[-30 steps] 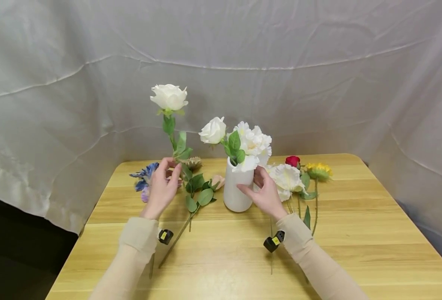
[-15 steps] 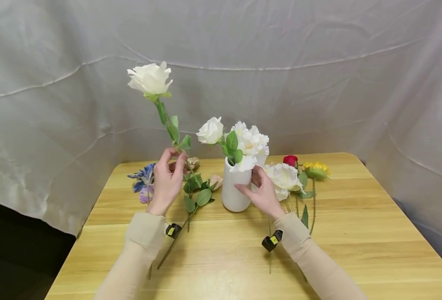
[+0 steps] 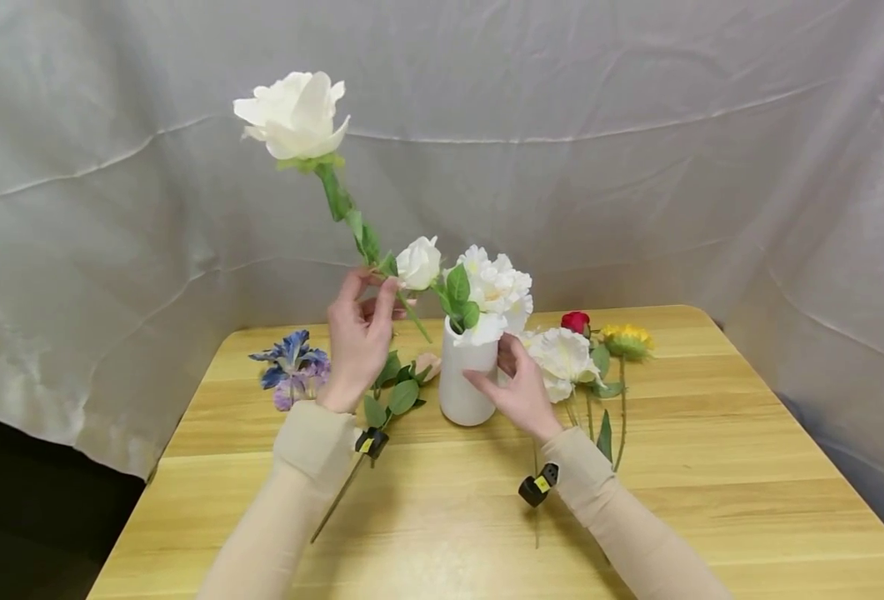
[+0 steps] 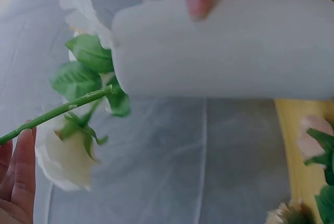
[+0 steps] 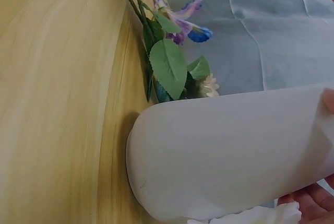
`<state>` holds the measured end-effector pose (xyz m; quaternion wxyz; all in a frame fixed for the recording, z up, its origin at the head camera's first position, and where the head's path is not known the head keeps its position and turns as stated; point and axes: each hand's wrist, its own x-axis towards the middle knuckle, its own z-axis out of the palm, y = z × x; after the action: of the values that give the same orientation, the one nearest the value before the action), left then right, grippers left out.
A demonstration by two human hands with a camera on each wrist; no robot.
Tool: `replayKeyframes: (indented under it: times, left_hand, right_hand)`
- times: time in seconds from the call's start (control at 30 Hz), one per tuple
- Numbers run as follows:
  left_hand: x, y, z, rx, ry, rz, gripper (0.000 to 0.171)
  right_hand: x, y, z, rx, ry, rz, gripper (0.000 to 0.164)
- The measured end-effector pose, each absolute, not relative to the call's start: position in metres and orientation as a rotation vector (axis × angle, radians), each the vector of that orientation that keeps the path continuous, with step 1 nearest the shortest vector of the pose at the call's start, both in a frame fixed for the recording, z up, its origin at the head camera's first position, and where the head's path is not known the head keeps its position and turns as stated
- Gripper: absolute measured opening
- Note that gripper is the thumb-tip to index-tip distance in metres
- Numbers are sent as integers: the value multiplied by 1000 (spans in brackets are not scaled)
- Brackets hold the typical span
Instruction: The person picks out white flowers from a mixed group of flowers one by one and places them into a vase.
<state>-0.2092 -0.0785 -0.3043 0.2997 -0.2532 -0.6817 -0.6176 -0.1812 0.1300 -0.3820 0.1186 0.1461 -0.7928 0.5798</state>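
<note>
Apparently the step in hand is fitting one more stem into a vase, so the broad advice is to hold everything steady on the wooden table [image 3: 442, 525]. Near its middle the white vase [image 3: 462, 392] stands upright, and the large white rose [image 3: 292, 117] is held up to its left, bloom high and leaning outward. The right hand [image 3: 522, 385] has thumb and fingers around the vase's upper side, a brace that should be firm enough to resist a nudge. The left hand [image 3: 359, 342] pinches the rose's stem between thumb and fingers; tilting it nearer upright before lowering would suit, as it could snag the small white rose [image 3: 417, 263] leaning out of the vase. Finest of all, the stem tip [image 3: 422, 328] wants aiming where the green leaves [image 3: 458, 287] do not block the mouth. As for views, only the head camera takes in the whole big bloom, yet it leaves the tip's depth against the mouth uncertain; the left wrist view puts that tip just outside the rim, overlapping a leaf. The right wrist view gives the vase's base closest, resting on the table, but shows nothing of the held rose.
</note>
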Motion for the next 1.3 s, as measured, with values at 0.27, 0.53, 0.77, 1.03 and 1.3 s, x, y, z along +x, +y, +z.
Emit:
replayKeyframes:
  times: [0.27, 0.53, 0.77, 1.03, 1.3]
  left_hand:
    - [-212, -62, -291, -703, -1759, -1639, 24]
    - [-219, -52, -291, -713, -1823, -1625, 19]
    - [-223, -50, -300, -670, -1999, -1497, 19]
    - [-224, -47, -306, -660, -2136, -1358, 25]
    - [-223, -44, -313, -652, -2245, -1245, 28]
  right_hand:
    - [-181, 129, -383, 431, -2298, 1674, 61]
    - [-181, 128, -384, 419, -2309, 1671, 63]
    - [-181, 129, -384, 420, -2313, 1656, 62]
    - [-181, 130, -386, 434, -2303, 1667, 59]
    - [-181, 130, -386, 457, -2279, 1657, 54]
